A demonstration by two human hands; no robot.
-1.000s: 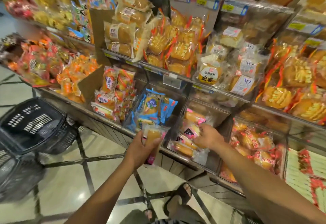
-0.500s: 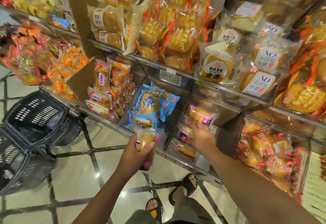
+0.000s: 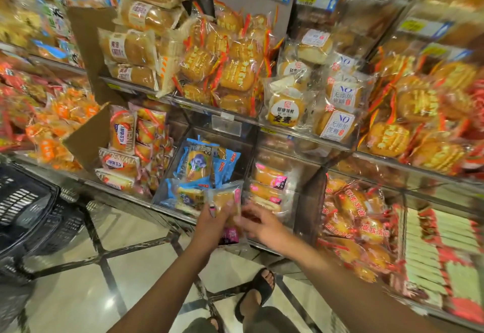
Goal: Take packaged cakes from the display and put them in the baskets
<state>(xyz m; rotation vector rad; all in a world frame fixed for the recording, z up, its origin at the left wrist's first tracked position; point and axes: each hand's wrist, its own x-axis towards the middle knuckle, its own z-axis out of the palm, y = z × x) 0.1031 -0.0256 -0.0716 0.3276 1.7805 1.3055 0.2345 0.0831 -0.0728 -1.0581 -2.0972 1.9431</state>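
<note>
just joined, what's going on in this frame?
A person stands at a shop display of packaged cakes. The left hand grips a clear-wrapped cake with pink trim, low in front of it. The right hand is right beside the pack, fingers pointing at it; motion blur hides whether it holds anything. Black baskets sit on the floor to the left, and the cake is not in them yet.

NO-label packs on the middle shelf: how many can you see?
3, in one column: top pack, middle pack, bottom pack. More may be hidden behind.
</note>
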